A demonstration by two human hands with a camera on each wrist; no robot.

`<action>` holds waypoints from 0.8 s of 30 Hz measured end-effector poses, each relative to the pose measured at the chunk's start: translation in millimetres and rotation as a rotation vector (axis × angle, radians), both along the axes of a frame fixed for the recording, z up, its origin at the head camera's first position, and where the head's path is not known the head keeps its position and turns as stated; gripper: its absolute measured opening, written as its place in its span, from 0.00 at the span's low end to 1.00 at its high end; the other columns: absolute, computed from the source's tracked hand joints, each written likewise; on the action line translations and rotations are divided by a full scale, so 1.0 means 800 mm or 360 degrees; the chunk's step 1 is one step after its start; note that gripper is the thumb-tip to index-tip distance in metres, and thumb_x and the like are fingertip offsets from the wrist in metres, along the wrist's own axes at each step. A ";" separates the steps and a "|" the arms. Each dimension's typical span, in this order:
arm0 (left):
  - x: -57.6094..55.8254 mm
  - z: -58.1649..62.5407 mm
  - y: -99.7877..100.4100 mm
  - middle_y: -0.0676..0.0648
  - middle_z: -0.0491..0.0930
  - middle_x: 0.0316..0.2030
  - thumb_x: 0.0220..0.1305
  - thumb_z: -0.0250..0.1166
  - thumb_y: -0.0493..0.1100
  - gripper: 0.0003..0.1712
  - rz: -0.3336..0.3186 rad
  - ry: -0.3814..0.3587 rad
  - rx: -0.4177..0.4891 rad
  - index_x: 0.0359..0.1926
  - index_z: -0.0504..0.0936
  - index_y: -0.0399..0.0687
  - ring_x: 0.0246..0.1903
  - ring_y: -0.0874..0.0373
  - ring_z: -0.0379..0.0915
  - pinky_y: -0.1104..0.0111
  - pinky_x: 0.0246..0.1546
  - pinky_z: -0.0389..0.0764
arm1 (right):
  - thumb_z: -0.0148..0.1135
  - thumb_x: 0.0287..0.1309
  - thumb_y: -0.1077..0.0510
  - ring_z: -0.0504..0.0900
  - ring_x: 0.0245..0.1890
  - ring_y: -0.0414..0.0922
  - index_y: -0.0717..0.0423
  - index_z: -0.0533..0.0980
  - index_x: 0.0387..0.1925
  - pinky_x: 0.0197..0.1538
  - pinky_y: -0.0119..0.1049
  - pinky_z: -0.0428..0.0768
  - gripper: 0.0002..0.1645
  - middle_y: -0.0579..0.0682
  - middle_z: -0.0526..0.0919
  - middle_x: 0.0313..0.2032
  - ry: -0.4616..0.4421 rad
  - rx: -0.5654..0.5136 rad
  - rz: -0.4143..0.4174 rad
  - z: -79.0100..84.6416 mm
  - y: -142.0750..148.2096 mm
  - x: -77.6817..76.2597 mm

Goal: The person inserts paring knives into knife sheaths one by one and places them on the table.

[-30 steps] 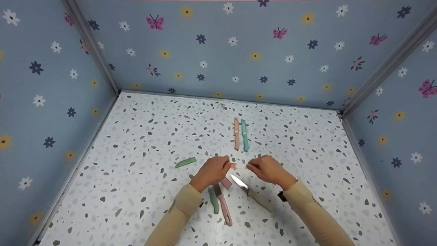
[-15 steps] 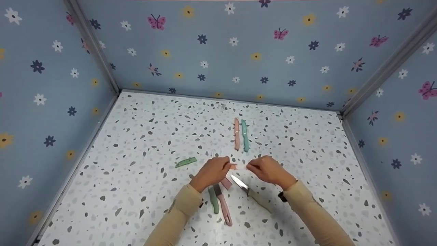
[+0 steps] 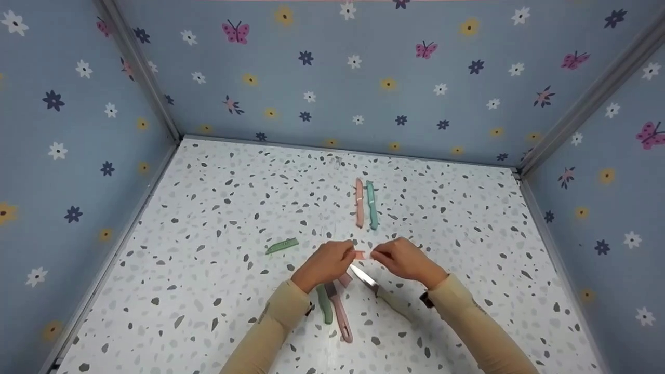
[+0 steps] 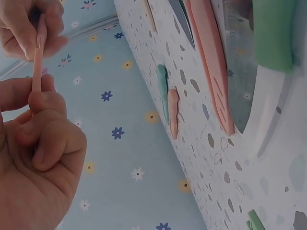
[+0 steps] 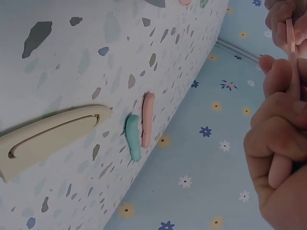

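Note:
Raised over the table, both hands hold the two ends of a slim peach tool like a small knife. My left hand (image 3: 326,263) pinches its peach sheath (image 4: 37,67), which sticks out past the fingertips. My right hand (image 3: 408,262) grips the peach handle (image 5: 293,72), its rounded end showing below the curled fingers. The sheath and handle lie end to end in line, with a narrow pale stretch between the two hands. Below them, a beige-handled knife (image 3: 395,304) lies with its bare blade pointing up and left. Near my left wrist are a pink-handled knife (image 3: 340,318) and a green handle (image 3: 325,305).
Ahead of the hands, a peach tool (image 3: 359,202) and a teal tool (image 3: 372,205) of the same slim form lie side by side. A green sheath (image 3: 282,245) rests to the left. Beside the pink knife lies a pink sheath (image 3: 345,279). Flowered walls (image 3: 353,104) enclose the table.
The hands have come closer together, narrowing the pale gap between them. More of the peach sheath shows past my left fingertips. The knives on the table stay where they were.

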State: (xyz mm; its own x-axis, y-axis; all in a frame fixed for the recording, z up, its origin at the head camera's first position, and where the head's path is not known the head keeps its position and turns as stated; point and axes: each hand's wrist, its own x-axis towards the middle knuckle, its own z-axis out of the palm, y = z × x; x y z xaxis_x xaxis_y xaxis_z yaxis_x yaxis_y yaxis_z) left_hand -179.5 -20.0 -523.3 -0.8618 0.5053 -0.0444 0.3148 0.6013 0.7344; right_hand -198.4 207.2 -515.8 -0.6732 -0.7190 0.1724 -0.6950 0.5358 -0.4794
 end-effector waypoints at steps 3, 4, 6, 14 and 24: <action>0.000 -0.001 0.001 0.53 0.65 0.20 0.73 0.47 0.45 0.13 0.0001 -0.0002 -0.0017 0.30 0.72 0.49 0.19 0.61 0.61 0.70 0.20 0.64 | 0.54 0.68 0.53 0.63 0.15 0.33 0.52 0.79 0.25 0.21 0.30 0.65 0.16 0.37 0.68 0.15 0.0014 -0.0011 -0.0015 0.001 -0.002 0.001; -0.001 -0.001 0.001 0.53 0.65 0.20 0.73 0.47 0.45 0.13 0.0004 0.0004 -0.0022 0.31 0.72 0.49 0.19 0.61 0.62 0.70 0.21 0.65 | 0.54 0.67 0.54 0.63 0.15 0.33 0.52 0.79 0.24 0.21 0.30 0.65 0.16 0.38 0.68 0.15 0.0016 -0.0014 -0.0018 0.002 -0.002 0.001; -0.001 -0.002 0.001 0.53 0.65 0.20 0.73 0.47 0.46 0.13 0.0009 0.0009 -0.0031 0.32 0.72 0.49 0.20 0.61 0.62 0.69 0.21 0.65 | 0.54 0.67 0.55 0.63 0.15 0.33 0.52 0.79 0.24 0.21 0.30 0.65 0.16 0.38 0.68 0.15 0.0016 -0.0007 -0.0024 0.003 -0.003 0.001; 0.000 -0.003 0.002 0.53 0.65 0.20 0.73 0.47 0.45 0.12 0.0022 0.0065 -0.0023 0.31 0.71 0.52 0.19 0.61 0.62 0.69 0.21 0.65 | 0.55 0.67 0.55 0.64 0.15 0.34 0.53 0.79 0.25 0.22 0.30 0.66 0.14 0.38 0.68 0.15 0.0022 0.0025 -0.0054 0.006 -0.005 0.003; 0.000 -0.003 0.001 0.53 0.65 0.20 0.73 0.48 0.44 0.12 0.0000 0.0061 -0.0001 0.30 0.71 0.51 0.19 0.62 0.61 0.69 0.21 0.64 | 0.56 0.66 0.57 0.64 0.15 0.33 0.52 0.79 0.25 0.22 0.30 0.66 0.13 0.37 0.68 0.15 0.0041 0.0025 -0.0059 0.000 -0.005 0.003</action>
State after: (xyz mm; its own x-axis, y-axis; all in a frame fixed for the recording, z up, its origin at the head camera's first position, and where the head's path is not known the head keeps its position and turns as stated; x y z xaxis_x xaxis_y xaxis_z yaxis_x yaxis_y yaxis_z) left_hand -179.8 -19.2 -525.8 -0.8627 0.5055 -0.0115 0.3429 0.6015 0.7215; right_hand -196.0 202.9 -515.4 -0.6950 -0.6964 0.1791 -0.6866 0.5688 -0.4527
